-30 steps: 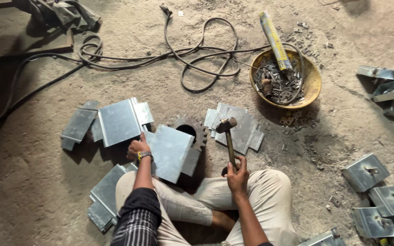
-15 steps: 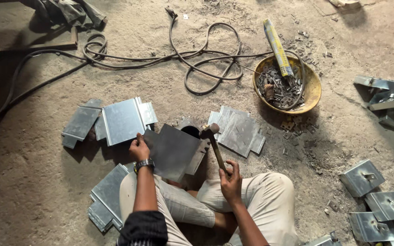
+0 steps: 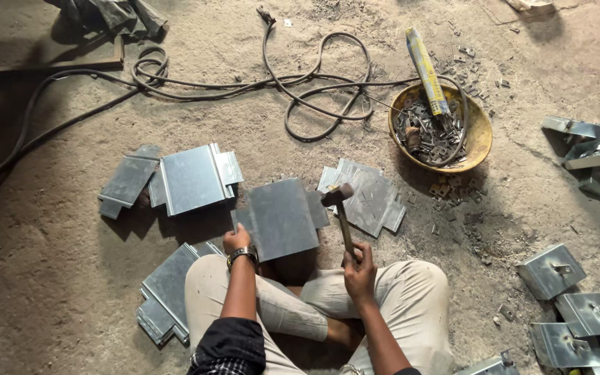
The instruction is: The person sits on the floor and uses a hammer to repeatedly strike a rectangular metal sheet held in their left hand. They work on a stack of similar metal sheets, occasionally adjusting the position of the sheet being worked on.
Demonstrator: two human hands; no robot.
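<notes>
Wooden hammer [image 3: 342, 215] upright, head away, in right hand's [image 3: 360, 267] closed grip.

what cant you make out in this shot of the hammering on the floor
- Head view: what the metal sheet rests on is hidden under the sheet itself.
- Left hand: its fingertips on the sheet edge are too small to tell the grip.
- Hammer in the right hand: the handle end is covered by the fingers.
- Yellow bowl: its small metal pieces are too small to tell apart.
- Folded boxes: cut off by the lower right edge.
</notes>
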